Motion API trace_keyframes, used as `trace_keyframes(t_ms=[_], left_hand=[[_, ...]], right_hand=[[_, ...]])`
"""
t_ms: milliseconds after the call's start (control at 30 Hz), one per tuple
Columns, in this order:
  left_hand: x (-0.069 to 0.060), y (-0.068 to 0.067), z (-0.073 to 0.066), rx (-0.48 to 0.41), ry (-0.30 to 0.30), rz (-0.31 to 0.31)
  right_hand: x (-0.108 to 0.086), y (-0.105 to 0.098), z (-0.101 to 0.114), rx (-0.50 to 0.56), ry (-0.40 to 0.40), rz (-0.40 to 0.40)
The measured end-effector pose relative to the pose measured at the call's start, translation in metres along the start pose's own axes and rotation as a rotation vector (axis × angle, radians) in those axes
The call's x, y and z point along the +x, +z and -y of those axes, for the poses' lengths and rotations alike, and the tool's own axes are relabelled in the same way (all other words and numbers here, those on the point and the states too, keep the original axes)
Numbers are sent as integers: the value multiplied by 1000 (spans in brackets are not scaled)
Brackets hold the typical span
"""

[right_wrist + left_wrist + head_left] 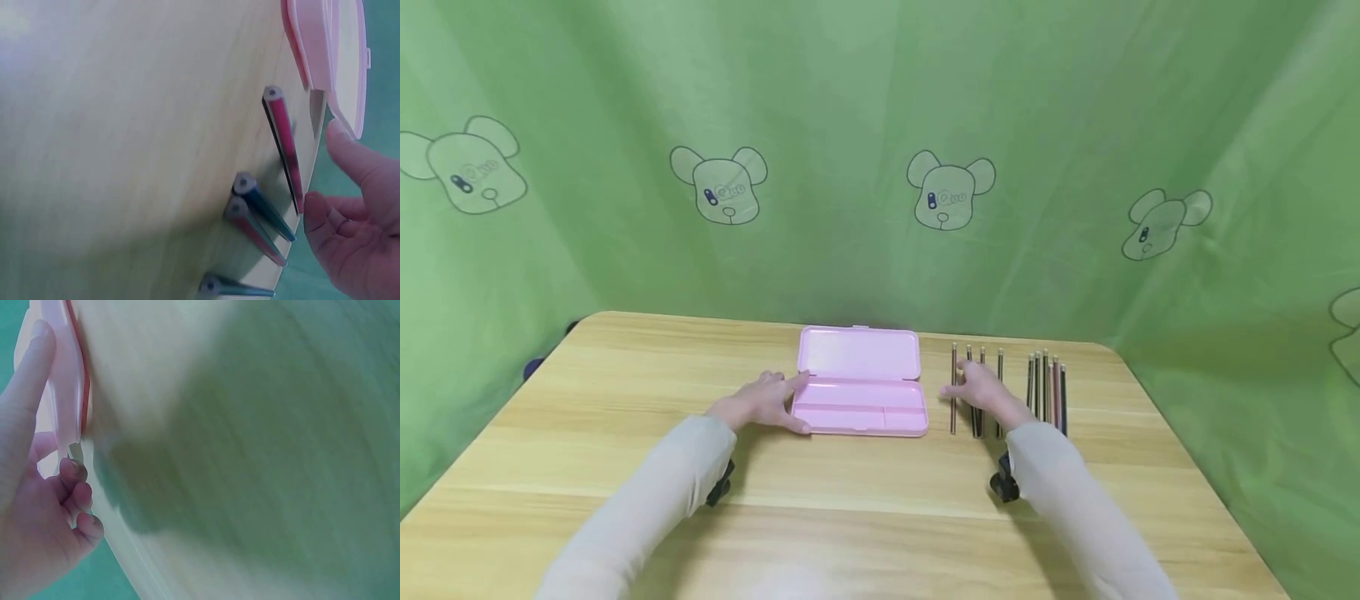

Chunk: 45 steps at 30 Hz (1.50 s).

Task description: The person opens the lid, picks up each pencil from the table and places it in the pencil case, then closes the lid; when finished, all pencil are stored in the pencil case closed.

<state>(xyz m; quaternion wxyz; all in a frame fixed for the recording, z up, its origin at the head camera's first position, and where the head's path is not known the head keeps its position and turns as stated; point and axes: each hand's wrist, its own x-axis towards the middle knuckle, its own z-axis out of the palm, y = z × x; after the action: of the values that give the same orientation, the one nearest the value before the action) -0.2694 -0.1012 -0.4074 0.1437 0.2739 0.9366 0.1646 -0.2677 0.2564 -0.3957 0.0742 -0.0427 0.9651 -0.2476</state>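
Observation:
A pink pencil case [850, 392] lies unfolded on the table, its lid [859, 352] laid back and its compartments bare. My left hand [767, 402] grips the case's left end, thumb at the front corner and index finger near the hinge; in the left wrist view its other fingers curl below the end. My right hand [987, 390] hovers over the leftmost pencil [953, 417], thumb to its left and fingers to its right. In the right wrist view that pencil [284, 140] is red and black, and the thumb and fingers are spread apart with nothing between them.
Right of that pencil lie several dark pencils [981, 423], partly under the right hand. Another close row of pencils [1047, 383] lies farther right, beside the right forearm. A green curtain [850, 250] hangs behind the wooden table [865, 500].

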Motion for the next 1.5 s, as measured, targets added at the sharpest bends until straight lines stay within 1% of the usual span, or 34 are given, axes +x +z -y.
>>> trace_keyframes(t_ms=[100,233,267,300,433,500,533,767,1033,1267,1500], left_hand=[[0,-1,0,1,-5,9],[2,-1,0,8,-16,14],[2,-1,0,8,-18,16],[2,-1,0,5,-21,19],[2,-1,0,-12,-36,34],[3,0,1,-14,-40,34],[3,0,0,-8,-39,32],[3,-1,-2,9,-38,31],[3,-1,-2,9,-44,29],[4,0,-1,8,-41,38],[5,0,0,21,-18,28]], right_hand=[[3,3,2,-23,33,9],[10,7,1,-33,49,23],[12,8,0,-39,44,28],[14,9,-3,-48,21,18],[18,11,-3,-71,27,19],[18,12,-2,-66,43,7],[16,12,1,-57,72,14],[10,13,2,-65,74,-29],[11,15,3,17,129,-28],[8,15,3,56,167,-15],[6,15,3,169,191,-8]])
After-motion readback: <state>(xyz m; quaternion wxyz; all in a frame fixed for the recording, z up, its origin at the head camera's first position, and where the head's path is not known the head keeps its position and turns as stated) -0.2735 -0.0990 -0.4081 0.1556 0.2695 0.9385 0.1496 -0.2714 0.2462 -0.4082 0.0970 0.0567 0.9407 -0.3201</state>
